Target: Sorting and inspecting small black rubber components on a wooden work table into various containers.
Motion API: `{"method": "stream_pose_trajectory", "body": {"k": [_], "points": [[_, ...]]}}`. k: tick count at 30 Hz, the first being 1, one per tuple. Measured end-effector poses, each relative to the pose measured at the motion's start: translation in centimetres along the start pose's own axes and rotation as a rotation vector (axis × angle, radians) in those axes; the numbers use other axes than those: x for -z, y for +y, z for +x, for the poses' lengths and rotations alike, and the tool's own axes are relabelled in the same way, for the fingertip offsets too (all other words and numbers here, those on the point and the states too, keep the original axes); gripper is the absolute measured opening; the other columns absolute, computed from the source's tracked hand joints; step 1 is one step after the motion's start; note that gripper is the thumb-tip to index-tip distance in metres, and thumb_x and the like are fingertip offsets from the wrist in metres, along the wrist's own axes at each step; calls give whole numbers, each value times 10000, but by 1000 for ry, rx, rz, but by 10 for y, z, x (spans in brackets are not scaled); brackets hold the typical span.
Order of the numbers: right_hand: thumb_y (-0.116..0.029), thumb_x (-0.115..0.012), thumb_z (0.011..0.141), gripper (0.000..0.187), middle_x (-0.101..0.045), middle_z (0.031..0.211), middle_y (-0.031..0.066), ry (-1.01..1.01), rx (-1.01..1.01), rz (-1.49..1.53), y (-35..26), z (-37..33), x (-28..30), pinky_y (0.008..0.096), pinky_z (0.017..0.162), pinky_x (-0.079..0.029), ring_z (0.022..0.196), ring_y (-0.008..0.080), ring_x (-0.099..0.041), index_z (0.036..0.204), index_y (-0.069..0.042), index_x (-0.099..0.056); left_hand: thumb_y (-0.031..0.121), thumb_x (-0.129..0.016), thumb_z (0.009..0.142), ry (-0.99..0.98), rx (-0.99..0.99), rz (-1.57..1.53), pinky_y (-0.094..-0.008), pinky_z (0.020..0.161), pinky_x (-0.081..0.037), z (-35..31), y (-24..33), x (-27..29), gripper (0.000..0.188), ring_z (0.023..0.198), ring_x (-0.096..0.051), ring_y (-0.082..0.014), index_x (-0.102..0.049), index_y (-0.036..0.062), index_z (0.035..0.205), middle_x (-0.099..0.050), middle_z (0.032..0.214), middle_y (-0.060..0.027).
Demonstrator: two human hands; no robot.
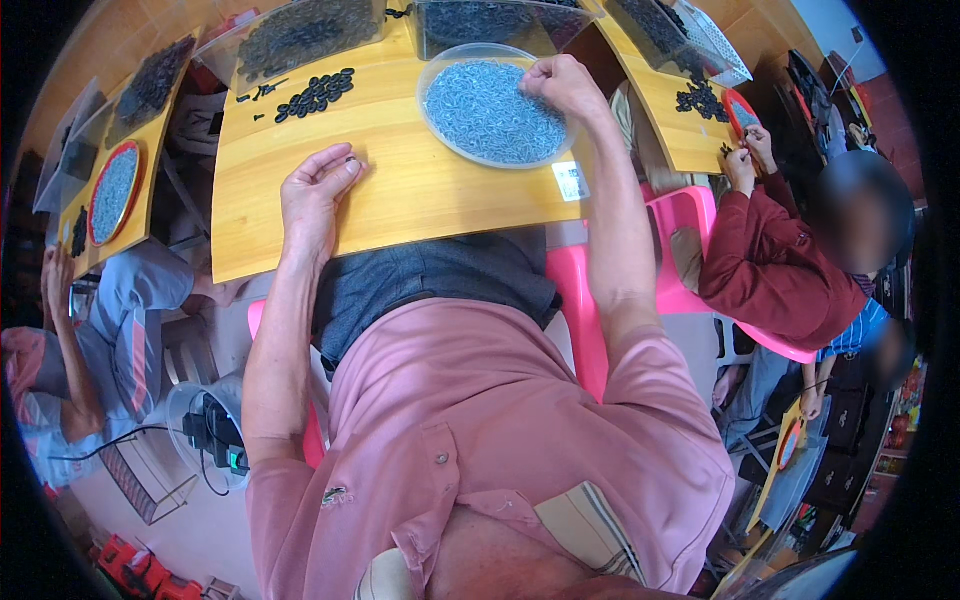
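My left hand point(318, 192) is over the wooden table point(390, 212), palm partly up. Its thumb and fingers close on a small black part point(351, 160), mostly hidden by the fingertips. A round clear tub point(428, 118) stands on the table, filled with a heap of thin silvery-blue metal pins point(490, 108). My right hand point(566, 88) is at the tub's right rim, fingers pinched together above the pins. Whatever is between those fingertips is too small to tell. Left of the tub lies a cluster of black oval parts point(316, 94), with a few small black pieces point(262, 92) beside them.
Clear bins point(310, 38) of black parts line the table's back edge. A white printed card point(571, 182) lies near the front right. Co-workers sit at side tables, one in a maroon sleeve point(770, 265) on a pink chair point(680, 215). A bucket point(205, 430) stands on the floor at left.
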State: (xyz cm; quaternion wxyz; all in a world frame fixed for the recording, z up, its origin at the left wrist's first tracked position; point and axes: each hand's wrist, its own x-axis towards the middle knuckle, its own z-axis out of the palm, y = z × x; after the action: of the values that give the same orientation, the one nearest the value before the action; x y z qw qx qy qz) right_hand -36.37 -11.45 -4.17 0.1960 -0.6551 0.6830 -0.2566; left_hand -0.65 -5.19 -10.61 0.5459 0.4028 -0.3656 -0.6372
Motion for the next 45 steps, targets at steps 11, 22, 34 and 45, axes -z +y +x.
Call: {"method": "stream_pose_trajectory", "body": {"k": [11,22,34,45], "points": [[-125,-670,872,130,-671,806,20,-239,95,646,-50,-15,-9,197,623,-421,643,47,-529,941,-15,-687,-53,-631,870,-59,5,-137,-325,897,-562,-4,-3,-2,214,924,-675,-245,-628,-61,1084,-669,987,-140],[-120,-665,870,129,-660,813,3,-482,189,709,-107,-42,-67,195,645,-436,664,58,-557,963,-32,-681,-23,-677,838,-86,-4,-111,-275,840,-538,-6,-2,-9,262,881,-681,-192,-631,-68,1092,-691,970,-146],[-95,-673,793,250,-720,871,86,100,124,67,-20,-2,-6,293,760,-519,777,161,-665,1032,-40,-718,-42,-647,863,-97,26,-97,-280,838,-559,-6,-4,-4,227,863,-674,-187,-632,-37,1090,-671,958,-107],[-104,-735,721,198,-710,790,68,-82,34,7,2,5,-18,293,713,-507,738,133,-653,901,-20,-732,-11,-643,879,-83,36,-44,-241,775,-544,-6,-3,-5,204,827,-669,-159,-639,-24,1082,-675,933,-93]]}}
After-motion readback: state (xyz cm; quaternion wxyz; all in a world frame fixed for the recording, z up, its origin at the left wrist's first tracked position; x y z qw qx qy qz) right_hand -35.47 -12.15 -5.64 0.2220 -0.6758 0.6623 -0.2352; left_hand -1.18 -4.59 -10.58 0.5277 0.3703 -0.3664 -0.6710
